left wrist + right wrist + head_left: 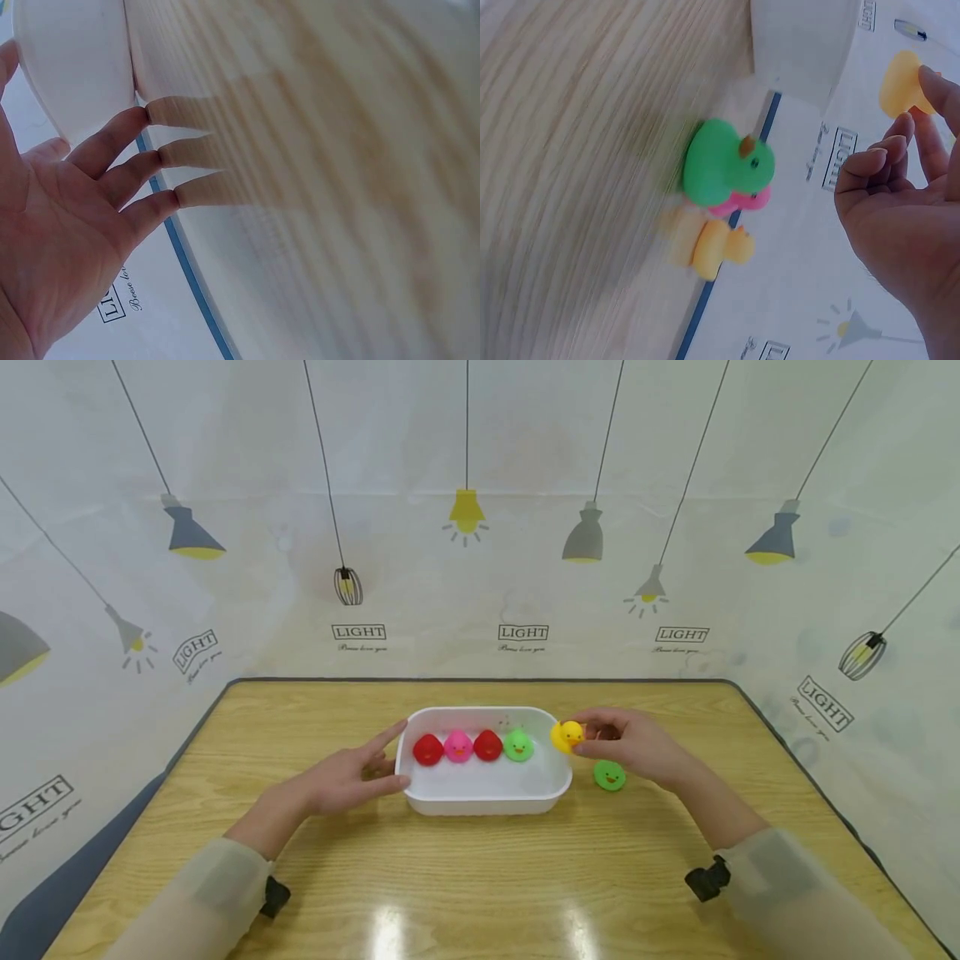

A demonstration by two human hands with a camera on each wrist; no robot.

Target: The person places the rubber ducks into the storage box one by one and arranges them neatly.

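Held between my right hand's (637, 745) thumb and fingers, a yellow rubber duck (567, 737) is raised at the right rim of a white plastic tub (483, 806). Inside the tub, several ducks sit in a row: a red duck (428, 749), a pink duck (458, 747), another red duck (488, 746) and a light green duck (518, 746). My left hand (341, 779) is spread at the tub's left end, index finger and thumb touching the rim. In the left wrist view its other fingertips (161, 199) rest on the table.
Beneath my right hand a green duck (712, 166) stands on the wooden table (480, 877). The right wrist view also shows a pink duck (742, 201) behind it and a smaller yellow duck (711, 251) beside it. A lamp-patterned backdrop (435, 577) encloses the table's back and sides.
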